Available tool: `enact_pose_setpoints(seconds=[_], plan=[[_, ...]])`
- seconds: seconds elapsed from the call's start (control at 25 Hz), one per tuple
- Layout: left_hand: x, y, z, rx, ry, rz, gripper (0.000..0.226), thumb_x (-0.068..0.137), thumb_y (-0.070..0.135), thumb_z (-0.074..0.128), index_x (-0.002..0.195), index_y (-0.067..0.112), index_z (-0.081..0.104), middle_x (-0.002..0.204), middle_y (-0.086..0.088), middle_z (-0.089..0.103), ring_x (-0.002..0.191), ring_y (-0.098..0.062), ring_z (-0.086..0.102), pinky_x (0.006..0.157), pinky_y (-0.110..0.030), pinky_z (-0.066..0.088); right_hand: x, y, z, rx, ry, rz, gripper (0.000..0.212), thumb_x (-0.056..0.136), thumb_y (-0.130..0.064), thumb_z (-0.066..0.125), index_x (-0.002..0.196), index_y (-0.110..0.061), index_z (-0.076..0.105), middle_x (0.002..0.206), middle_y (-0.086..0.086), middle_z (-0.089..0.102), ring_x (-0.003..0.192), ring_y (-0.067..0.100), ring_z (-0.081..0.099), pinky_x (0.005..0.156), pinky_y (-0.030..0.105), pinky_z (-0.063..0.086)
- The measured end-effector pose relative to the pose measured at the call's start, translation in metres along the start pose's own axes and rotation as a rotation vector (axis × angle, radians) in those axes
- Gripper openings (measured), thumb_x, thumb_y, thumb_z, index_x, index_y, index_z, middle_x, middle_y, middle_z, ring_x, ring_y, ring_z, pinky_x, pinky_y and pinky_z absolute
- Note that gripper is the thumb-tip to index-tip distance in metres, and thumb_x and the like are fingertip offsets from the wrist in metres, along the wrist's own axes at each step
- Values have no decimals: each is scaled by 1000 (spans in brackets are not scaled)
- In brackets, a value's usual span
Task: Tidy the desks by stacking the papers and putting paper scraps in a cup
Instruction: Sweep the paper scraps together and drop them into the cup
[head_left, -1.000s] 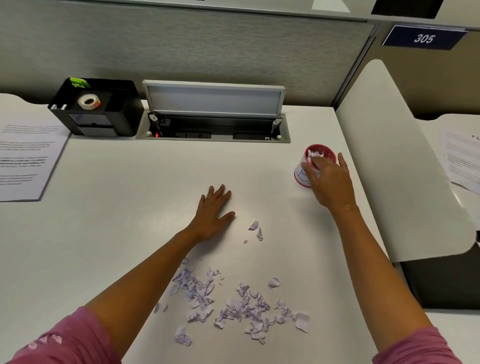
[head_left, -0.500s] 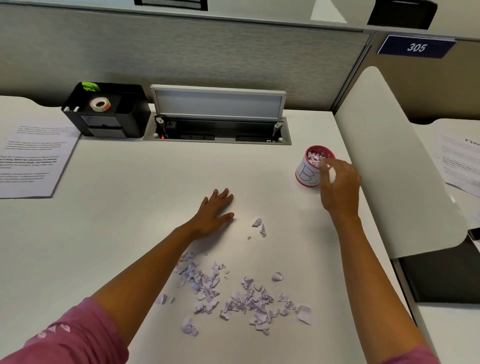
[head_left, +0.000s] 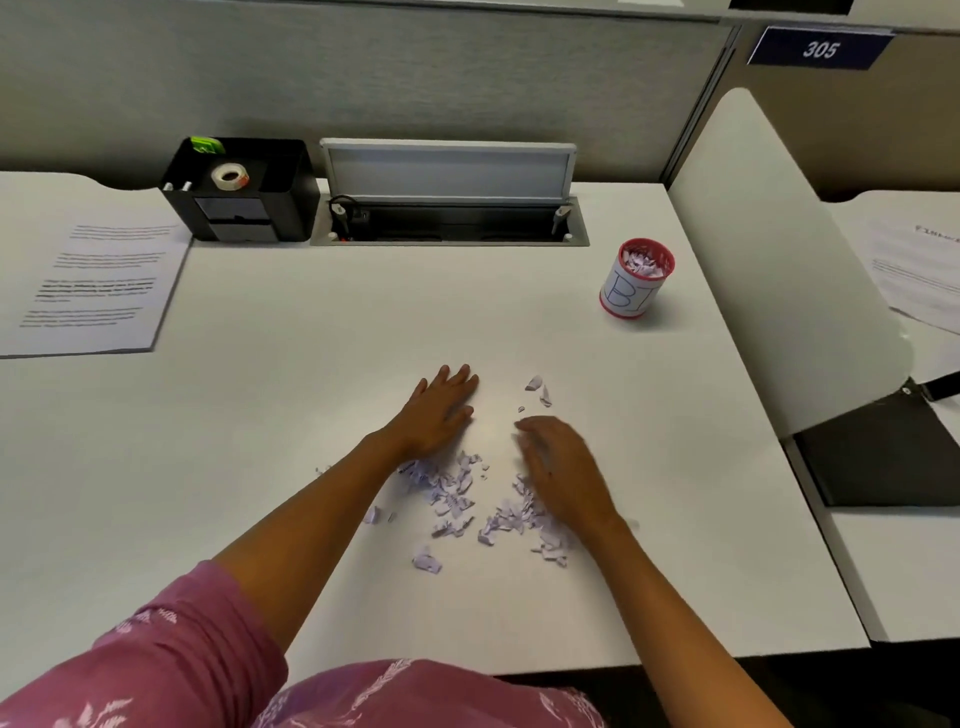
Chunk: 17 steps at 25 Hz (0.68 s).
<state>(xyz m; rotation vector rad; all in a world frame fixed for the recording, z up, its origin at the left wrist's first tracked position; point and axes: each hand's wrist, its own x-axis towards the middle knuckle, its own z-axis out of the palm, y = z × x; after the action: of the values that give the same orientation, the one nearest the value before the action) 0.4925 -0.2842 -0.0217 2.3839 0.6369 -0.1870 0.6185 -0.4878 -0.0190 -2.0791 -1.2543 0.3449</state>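
A scatter of pale purple paper scraps (head_left: 460, 499) lies on the white desk (head_left: 311, 415) in front of me. My left hand (head_left: 439, 410) rests flat on the desk at the scatter's far left edge, fingers apart. My right hand (head_left: 563, 467) hovers blurred over the right part of the scraps, fingers spread, holding nothing. A few stray scraps (head_left: 537, 387) lie just beyond both hands. The red-rimmed cup (head_left: 635, 283), wrapped in white paper and holding scraps, stands at the far right of the desk. Printed papers (head_left: 96, 286) lie at the left.
A black desk organiser (head_left: 244, 200) with a tape roll stands at the back left, next to an open cable hatch (head_left: 449, 205). A white divider panel (head_left: 779, 270) borders the desk on the right. More papers (head_left: 919, 270) lie on the neighbouring desk.
My right hand has left the cup and come back toward me, now over the scraps. The left hand has stayed flat on the desk. The view shifted downward.
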Motion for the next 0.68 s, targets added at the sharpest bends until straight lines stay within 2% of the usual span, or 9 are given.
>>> enact_pose_setpoints(seconds=[0.12,0.2,0.28,0.36,0.48,0.52,0.6,0.68], plan=[[-6,-3,-14,-101,-57,0,48,108,30,26,154,21,24,163,4,11,151,-15,3,120,-35,1,-31,-33,32,-126,-171,-252,43,101,-40,46,139,-20,52,145,-3,50,141,15,37,122,35,17],[-14,-8,-20,-166,-73,-14,47,107,35,24,153,24,29,161,7,18,150,-11,9,122,-33,5,-48,-56,49,-203,-277,-333,56,99,-52,45,148,-26,39,159,-7,31,151,13,15,124,37,1],[-23,-13,-21,-206,-70,-26,48,107,40,26,152,25,31,160,8,22,149,-10,13,122,-32,9,-58,-73,65,-332,-332,-377,61,99,-58,38,153,-31,29,164,-7,16,153,15,-2,123,40,-8],[-32,-14,-22,-237,-67,-47,52,105,46,28,152,23,32,159,6,27,148,-11,19,120,-31,12,-60,-79,78,-437,-316,-386,56,102,-53,31,154,-32,25,165,-7,12,152,18,-8,122,45,-9],[-44,-10,-26,-255,-27,-59,53,103,50,34,147,22,43,152,2,42,141,-16,36,116,-32,24,-49,-71,86,-512,-270,-364,50,105,-39,30,154,-29,27,164,-6,15,153,23,-4,122,50,-4],[-49,-10,-28,-242,13,-51,50,103,48,35,144,21,46,150,1,45,139,-17,40,117,-34,23,-42,-68,87,-552,-255,-360,50,105,-37,30,154,-29,27,164,-5,16,153,25,-1,121,52,-2],[-61,-15,-27,-159,173,-41,47,103,43,36,142,20,47,148,0,47,139,-17,40,122,-39,9,-28,-64,87,-596,-207,-324,50,104,-36,31,153,-28,30,163,-2,20,152,29,5,120,54,5],[-72,-21,-25,-76,392,-144,46,102,42,38,141,18,47,147,-2,48,141,-16,35,122,-44,-3,-20,-63,81,-524,-129,-233,49,102,-40,33,150,-30,37,161,-2,26,151,26,8,118,56,11]])
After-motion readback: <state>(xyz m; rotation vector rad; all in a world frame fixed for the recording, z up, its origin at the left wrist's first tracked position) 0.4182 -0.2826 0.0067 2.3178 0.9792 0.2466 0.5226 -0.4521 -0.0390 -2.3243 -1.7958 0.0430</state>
